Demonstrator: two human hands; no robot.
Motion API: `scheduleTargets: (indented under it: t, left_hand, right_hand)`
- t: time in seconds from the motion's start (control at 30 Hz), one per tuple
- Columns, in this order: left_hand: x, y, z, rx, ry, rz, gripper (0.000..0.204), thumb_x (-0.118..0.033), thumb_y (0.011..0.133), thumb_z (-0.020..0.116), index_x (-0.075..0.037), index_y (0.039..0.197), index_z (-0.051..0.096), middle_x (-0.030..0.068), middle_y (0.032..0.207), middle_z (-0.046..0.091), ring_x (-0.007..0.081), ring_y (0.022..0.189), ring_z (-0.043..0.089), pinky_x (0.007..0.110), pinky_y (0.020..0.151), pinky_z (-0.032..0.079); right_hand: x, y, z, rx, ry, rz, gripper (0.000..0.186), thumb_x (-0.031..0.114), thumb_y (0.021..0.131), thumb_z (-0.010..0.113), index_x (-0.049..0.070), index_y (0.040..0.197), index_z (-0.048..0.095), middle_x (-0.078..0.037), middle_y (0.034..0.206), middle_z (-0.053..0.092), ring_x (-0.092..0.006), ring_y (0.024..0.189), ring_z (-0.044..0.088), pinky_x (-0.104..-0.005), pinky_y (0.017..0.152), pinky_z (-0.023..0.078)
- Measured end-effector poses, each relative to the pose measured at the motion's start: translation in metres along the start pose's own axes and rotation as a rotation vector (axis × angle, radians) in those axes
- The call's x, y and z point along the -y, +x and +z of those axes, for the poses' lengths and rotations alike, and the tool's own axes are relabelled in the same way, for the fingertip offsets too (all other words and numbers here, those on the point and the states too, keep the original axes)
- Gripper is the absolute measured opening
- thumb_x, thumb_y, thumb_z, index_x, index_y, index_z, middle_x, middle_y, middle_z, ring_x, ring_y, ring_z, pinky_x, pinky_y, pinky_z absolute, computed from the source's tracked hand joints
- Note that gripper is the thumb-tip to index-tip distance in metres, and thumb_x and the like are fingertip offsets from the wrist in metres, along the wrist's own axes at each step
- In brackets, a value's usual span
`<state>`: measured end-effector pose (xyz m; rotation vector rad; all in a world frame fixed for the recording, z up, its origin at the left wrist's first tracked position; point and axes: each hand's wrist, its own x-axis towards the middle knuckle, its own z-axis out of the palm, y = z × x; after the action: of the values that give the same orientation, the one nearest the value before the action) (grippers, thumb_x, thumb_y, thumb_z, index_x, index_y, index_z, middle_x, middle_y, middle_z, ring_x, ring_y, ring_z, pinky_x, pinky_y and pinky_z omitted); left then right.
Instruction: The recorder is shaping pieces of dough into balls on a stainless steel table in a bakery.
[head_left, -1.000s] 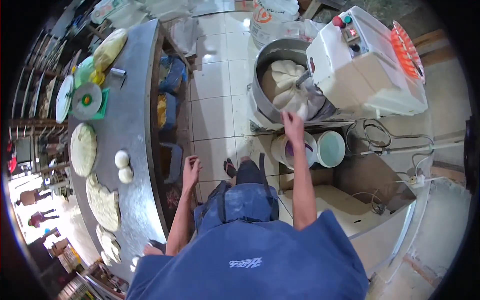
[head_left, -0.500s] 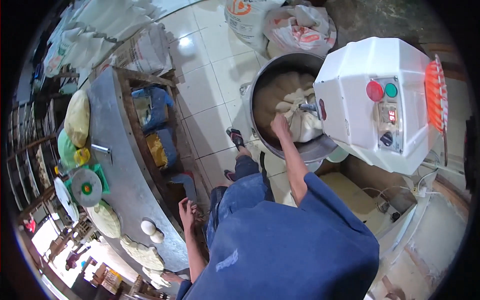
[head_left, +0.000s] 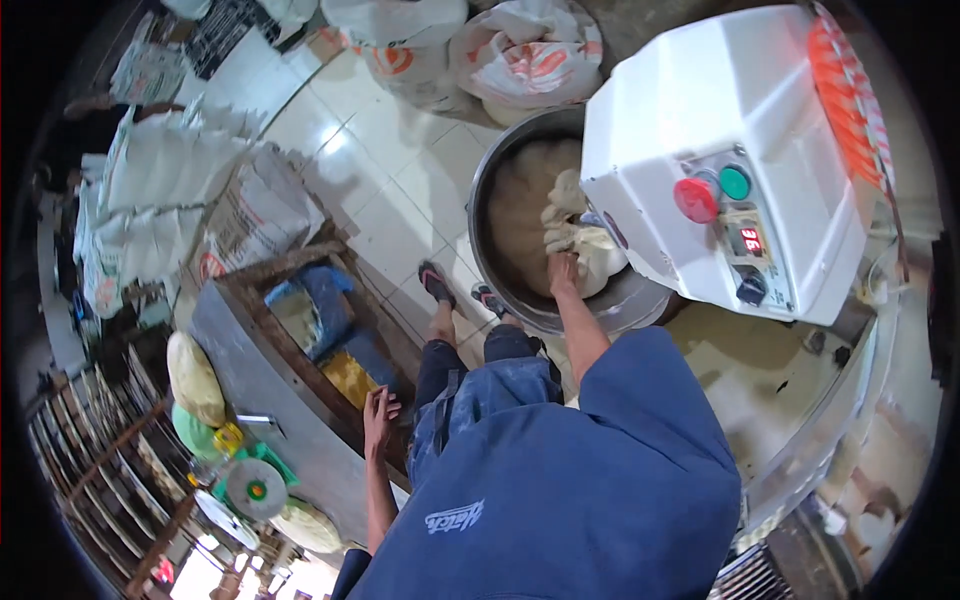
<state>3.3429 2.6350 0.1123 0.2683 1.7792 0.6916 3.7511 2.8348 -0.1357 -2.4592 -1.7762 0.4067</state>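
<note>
My right hand (head_left: pixel 563 268) reaches into the steel bowl (head_left: pixel 489 270) of a white dough mixer (head_left: pixel 720 120) and grips the pale dough (head_left: pixel 570 225) clinging around the hook. My left hand (head_left: pixel 379 408) hangs open beside the edge of the grey worktable (head_left: pixel 250 370), holding nothing. The mixer head has a red button (head_left: pixel 696 199) and a green button (head_left: pixel 734 182) on its front.
Flour sacks (head_left: pixel 500 50) stand behind the bowl and more sacks (head_left: pixel 160 190) lie at the left. On the worktable sit a dough lump (head_left: pixel 195 378) and a green scale (head_left: pixel 250 480). Blue crates (head_left: pixel 320 310) fill the shelf beneath. White floor tiles (head_left: pixel 390 180) lie between.
My view has swung left and closer over the mixer bowl. My right hand has gone deeper into the bowl onto the dough. My left hand stays by the table edge.
</note>
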Motion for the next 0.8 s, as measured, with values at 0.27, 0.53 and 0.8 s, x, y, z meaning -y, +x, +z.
scheduleTargets:
  t: [0.27,0.53,0.8]
  left_hand:
    - [-0.062,0.197,-0.055,0.272,0.090,0.055,0.019,-0.029,0.097,0.059,-0.013,0.107,0.056,0.0031,0.087,0.060,0.0123,0.064,0.059,0.021,0.054,0.045]
    - [-0.189,0.417,-0.025,0.537,0.592,-0.015,0.028,-0.034,0.095,0.058,-0.012,0.112,0.055,0.0066,0.096,0.061,0.0148,0.067,0.058,0.025,0.056,0.046]
    - [-0.309,0.381,0.134,0.747,1.114,0.038,0.033,-0.036,0.095,0.057,-0.015,0.120,0.054,0.0098,0.104,0.062,0.0219,0.079,0.063,0.032,0.066,0.049]
  right_hand:
    - [0.055,-0.051,-0.224,-0.216,0.474,0.506,0.016,0.021,0.088,0.068,0.005,0.092,0.067,-0.009,0.082,0.066,-0.0229,0.067,0.063,-0.0321,0.060,0.048]
    - [0.139,-0.042,-0.437,-1.166,0.408,0.475,0.022,0.005,0.087,0.068,0.003,0.108,0.061,-0.005,0.090,0.059,-0.0160,0.077,0.058,-0.0278,0.069,0.048]
    - [0.138,-0.010,-0.427,-1.093,0.808,0.470,0.023,0.015,0.092,0.051,0.013,0.113,0.061,-0.006,0.109,0.059,-0.0236,0.096,0.059,-0.0326,0.081,0.048]
